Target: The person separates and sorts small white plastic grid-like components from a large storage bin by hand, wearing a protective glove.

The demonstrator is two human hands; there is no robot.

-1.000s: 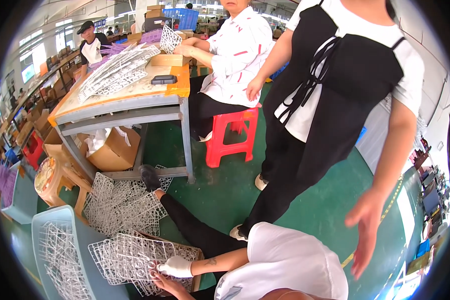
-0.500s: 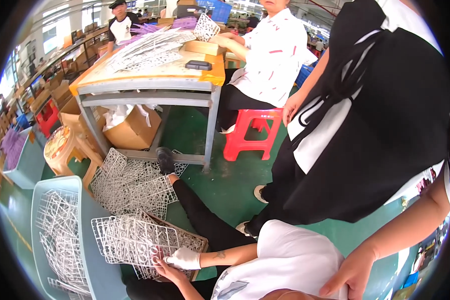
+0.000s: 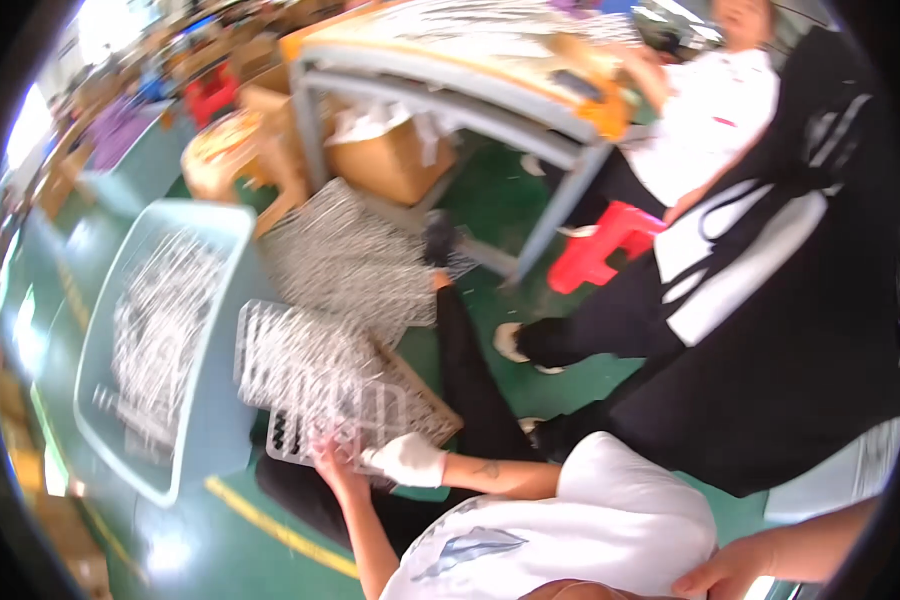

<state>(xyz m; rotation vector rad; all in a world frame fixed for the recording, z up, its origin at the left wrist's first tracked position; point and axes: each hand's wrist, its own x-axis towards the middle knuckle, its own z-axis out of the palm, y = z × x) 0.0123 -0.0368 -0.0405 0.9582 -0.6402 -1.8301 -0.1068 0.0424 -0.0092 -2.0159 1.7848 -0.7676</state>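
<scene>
My left hand, bare, is closed on the lower edge of a white plastic lattice sheet with rounded corners. Close beside it, my right hand wears a white glove and lies against the same sheet's edge. Blur hides how its fingers are set. Under and beyond this sheet sits a pile of similar white lattice sheets, over a brown cardboard box by my legs. Left of that pile stands a pale blue-green bin holding many more sheets.
White lattice sheets cover the floor near my outstretched foot. Beyond is a metal-legged table. A co-worker in a black apron stands close on my right, a hand near my shoulder; another person sits at the table.
The view has swung left and downward, so the scene sits farther right and is blurred. The held sheet has shifted lower against the pile, and its lower edge shows between pile and hands.
</scene>
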